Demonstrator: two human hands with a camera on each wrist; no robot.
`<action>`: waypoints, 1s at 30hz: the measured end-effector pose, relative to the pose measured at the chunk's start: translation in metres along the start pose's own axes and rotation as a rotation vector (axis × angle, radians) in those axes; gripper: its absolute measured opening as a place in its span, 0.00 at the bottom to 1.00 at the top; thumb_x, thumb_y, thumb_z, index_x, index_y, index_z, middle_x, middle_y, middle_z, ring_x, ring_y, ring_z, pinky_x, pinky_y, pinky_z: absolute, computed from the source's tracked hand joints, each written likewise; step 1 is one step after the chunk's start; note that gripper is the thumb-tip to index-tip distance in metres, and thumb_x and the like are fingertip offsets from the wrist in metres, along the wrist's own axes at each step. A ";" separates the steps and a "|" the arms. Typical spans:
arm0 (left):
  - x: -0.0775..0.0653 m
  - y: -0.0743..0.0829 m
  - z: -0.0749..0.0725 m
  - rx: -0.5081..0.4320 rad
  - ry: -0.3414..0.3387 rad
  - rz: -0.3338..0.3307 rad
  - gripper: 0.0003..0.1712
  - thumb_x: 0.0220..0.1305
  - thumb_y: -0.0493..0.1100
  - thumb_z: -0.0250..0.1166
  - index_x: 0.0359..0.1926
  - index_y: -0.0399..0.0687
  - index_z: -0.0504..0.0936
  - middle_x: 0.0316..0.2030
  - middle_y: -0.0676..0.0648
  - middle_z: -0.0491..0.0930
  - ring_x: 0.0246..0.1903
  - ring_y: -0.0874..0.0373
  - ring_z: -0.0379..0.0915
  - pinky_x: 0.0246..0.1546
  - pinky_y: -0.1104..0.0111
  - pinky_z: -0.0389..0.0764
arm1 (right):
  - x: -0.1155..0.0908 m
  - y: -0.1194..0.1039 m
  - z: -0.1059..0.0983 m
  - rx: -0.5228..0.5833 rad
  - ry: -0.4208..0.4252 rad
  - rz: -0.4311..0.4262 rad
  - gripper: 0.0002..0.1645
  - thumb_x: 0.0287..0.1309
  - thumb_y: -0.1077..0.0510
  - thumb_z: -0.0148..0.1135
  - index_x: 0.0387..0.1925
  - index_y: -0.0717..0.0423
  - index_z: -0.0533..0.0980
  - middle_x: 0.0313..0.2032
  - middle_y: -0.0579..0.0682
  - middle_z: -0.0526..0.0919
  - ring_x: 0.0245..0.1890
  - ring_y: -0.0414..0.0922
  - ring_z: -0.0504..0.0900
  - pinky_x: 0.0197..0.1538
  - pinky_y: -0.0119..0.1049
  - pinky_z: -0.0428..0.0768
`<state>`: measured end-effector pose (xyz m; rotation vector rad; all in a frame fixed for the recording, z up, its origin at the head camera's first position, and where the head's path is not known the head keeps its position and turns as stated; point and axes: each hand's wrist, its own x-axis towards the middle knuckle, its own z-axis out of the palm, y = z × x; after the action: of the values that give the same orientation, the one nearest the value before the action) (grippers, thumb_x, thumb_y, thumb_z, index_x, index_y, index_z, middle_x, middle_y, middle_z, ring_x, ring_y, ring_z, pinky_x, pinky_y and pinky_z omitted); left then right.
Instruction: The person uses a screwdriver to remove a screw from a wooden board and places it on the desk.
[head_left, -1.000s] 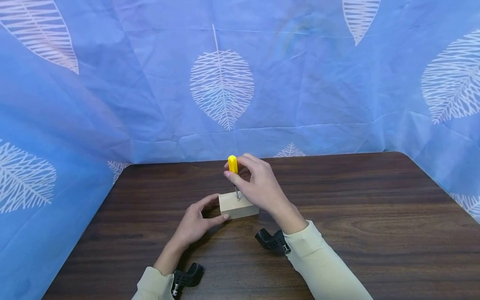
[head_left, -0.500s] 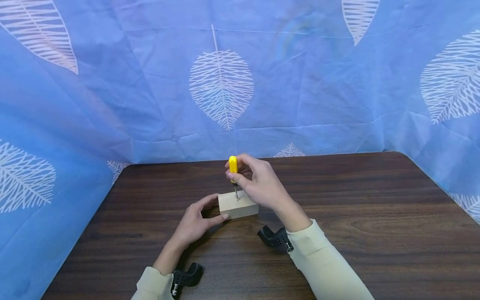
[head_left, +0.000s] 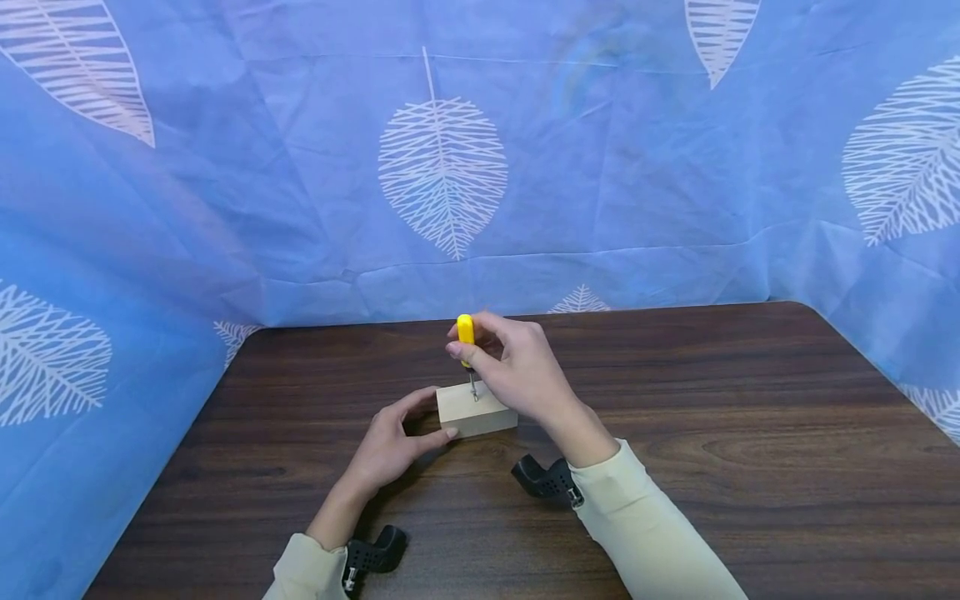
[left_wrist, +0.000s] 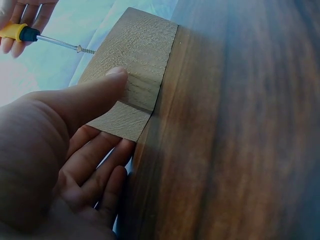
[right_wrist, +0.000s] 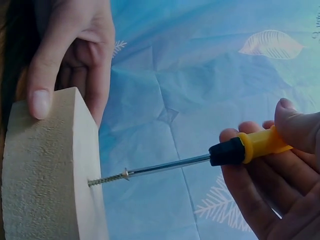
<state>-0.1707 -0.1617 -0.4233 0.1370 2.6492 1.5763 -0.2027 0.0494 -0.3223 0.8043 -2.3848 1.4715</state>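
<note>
A pale wooden block [head_left: 476, 418] lies on the table, gripped at its left end by my left hand [head_left: 390, 448], thumb on the near face and fingers behind. From the block's top face stands a screw [right_wrist: 107, 179], partly sunk, with much of its thread showing. My right hand [head_left: 525, 367] holds a screwdriver [head_left: 466, 330] by its yellow handle, between thumb and fingers. The screwdriver's metal shaft [right_wrist: 170, 165] meets the screw head, roughly in line with it. In the left wrist view the left thumb [left_wrist: 95, 97] presses the block's face.
The dark wooden table [head_left: 712, 467] extends around the block on all sides. Behind it hangs a blue cloth [head_left: 600, 167] with white leaf prints. Black wrist mounts [head_left: 378, 550] stick out from both sleeves above the tabletop.
The right hand and screwdriver have shifted only slightly, with the thumb and fingers moving a little on the handle. The left hand and block have stayed in place.
</note>
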 end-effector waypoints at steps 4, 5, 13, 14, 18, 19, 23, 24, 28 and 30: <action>0.000 0.000 0.000 0.005 -0.005 0.003 0.35 0.66 0.48 0.79 0.72 0.58 0.80 0.68 0.49 0.83 0.72 0.45 0.74 0.75 0.38 0.69 | 0.000 -0.001 -0.002 -0.010 -0.035 0.009 0.09 0.71 0.55 0.72 0.50 0.50 0.87 0.41 0.47 0.94 0.39 0.40 0.92 0.45 0.37 0.88; 0.000 0.000 0.000 0.003 -0.006 0.002 0.35 0.66 0.48 0.79 0.72 0.58 0.80 0.68 0.49 0.83 0.72 0.45 0.74 0.75 0.38 0.69 | 0.000 -0.001 -0.003 -0.006 -0.043 0.021 0.09 0.71 0.55 0.72 0.50 0.49 0.87 0.41 0.46 0.94 0.40 0.39 0.92 0.46 0.38 0.88; -0.001 0.000 0.000 -0.003 -0.005 -0.010 0.35 0.66 0.48 0.79 0.72 0.59 0.80 0.67 0.49 0.83 0.71 0.46 0.75 0.74 0.38 0.70 | -0.001 -0.002 -0.007 0.054 -0.063 0.132 0.12 0.68 0.52 0.76 0.49 0.45 0.83 0.41 0.42 0.93 0.41 0.38 0.92 0.47 0.42 0.87; -0.001 -0.001 0.000 -0.004 -0.007 -0.010 0.34 0.66 0.48 0.79 0.72 0.58 0.80 0.67 0.49 0.83 0.71 0.46 0.75 0.74 0.38 0.70 | -0.001 -0.002 -0.007 0.056 -0.062 0.133 0.12 0.68 0.52 0.76 0.48 0.46 0.82 0.41 0.42 0.94 0.40 0.38 0.92 0.47 0.42 0.87; -0.001 0.000 0.000 0.000 -0.004 -0.006 0.35 0.66 0.49 0.79 0.72 0.57 0.80 0.67 0.48 0.83 0.71 0.45 0.75 0.74 0.38 0.70 | -0.001 -0.001 -0.007 0.070 -0.063 0.114 0.11 0.68 0.54 0.76 0.44 0.48 0.79 0.41 0.44 0.94 0.39 0.41 0.93 0.45 0.42 0.85; -0.001 0.000 0.001 0.000 -0.004 -0.007 0.35 0.66 0.49 0.79 0.72 0.58 0.80 0.67 0.48 0.83 0.71 0.45 0.75 0.74 0.38 0.70 | -0.001 -0.001 -0.007 0.074 -0.063 0.109 0.11 0.68 0.54 0.75 0.44 0.48 0.79 0.41 0.44 0.94 0.39 0.42 0.93 0.44 0.42 0.85; -0.002 0.001 0.001 0.004 0.000 -0.008 0.35 0.66 0.49 0.79 0.73 0.57 0.79 0.68 0.48 0.83 0.71 0.44 0.75 0.73 0.38 0.70 | -0.001 -0.001 -0.007 0.080 -0.062 0.093 0.09 0.69 0.56 0.74 0.43 0.49 0.79 0.41 0.45 0.95 0.40 0.46 0.93 0.43 0.42 0.84; -0.002 0.001 0.001 0.004 0.000 -0.009 0.36 0.66 0.49 0.79 0.73 0.57 0.79 0.68 0.48 0.82 0.72 0.44 0.75 0.73 0.38 0.70 | -0.001 -0.001 -0.006 0.082 -0.062 0.089 0.09 0.69 0.56 0.74 0.43 0.49 0.79 0.41 0.45 0.95 0.40 0.47 0.93 0.43 0.42 0.84; -0.002 0.001 0.002 0.001 -0.001 -0.015 0.35 0.66 0.49 0.79 0.72 0.58 0.80 0.68 0.48 0.82 0.72 0.44 0.75 0.74 0.37 0.70 | -0.001 -0.001 -0.007 0.090 -0.068 0.079 0.08 0.71 0.57 0.72 0.44 0.51 0.80 0.43 0.46 0.95 0.42 0.46 0.94 0.44 0.42 0.86; -0.002 0.001 0.002 0.003 0.000 -0.017 0.35 0.66 0.50 0.79 0.73 0.58 0.79 0.68 0.48 0.82 0.72 0.44 0.74 0.74 0.37 0.69 | -0.002 -0.001 -0.008 0.096 -0.077 0.077 0.06 0.72 0.58 0.71 0.45 0.51 0.80 0.45 0.47 0.95 0.45 0.45 0.94 0.47 0.43 0.88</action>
<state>-0.1684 -0.1599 -0.4235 0.1147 2.6456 1.5674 -0.2013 0.0560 -0.3184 0.8131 -2.4424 1.6244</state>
